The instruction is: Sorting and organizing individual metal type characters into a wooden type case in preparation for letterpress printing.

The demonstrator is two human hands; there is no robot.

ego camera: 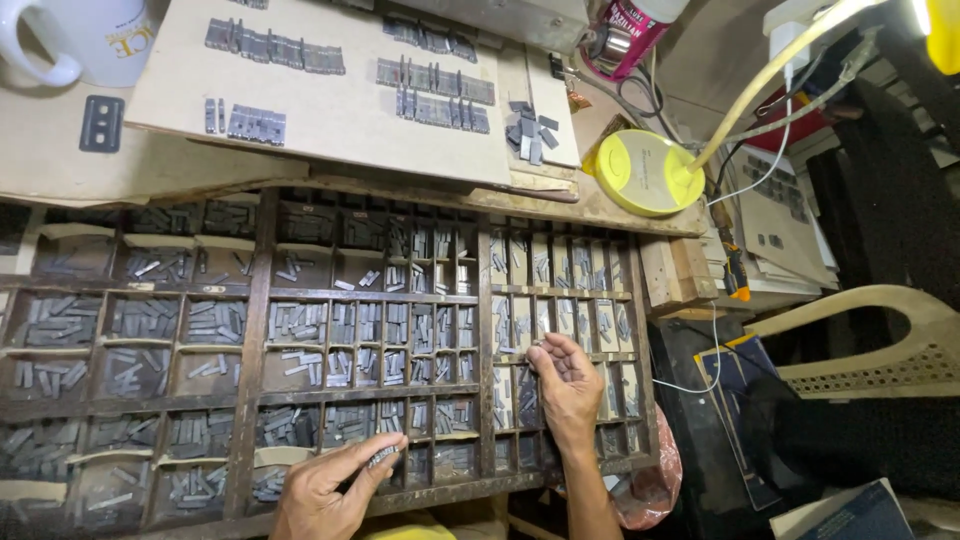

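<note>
A small clutch of metal type sorts [383,458] is pinched between thumb and fingers of the left hand [325,490], low at the front edge of the wooden type case [258,300]. The right hand [566,382] is spread loosely over the right-hand compartments, fingertips dipped in; whether a sort is gripped there cannot be told. Several set lines of type [275,48] are already laid on the board [330,110] above, with much bare board left. Around it, a yellow lamp base [645,170], a white mug [80,40] and a plastic chair [880,340] are seen.
</note>
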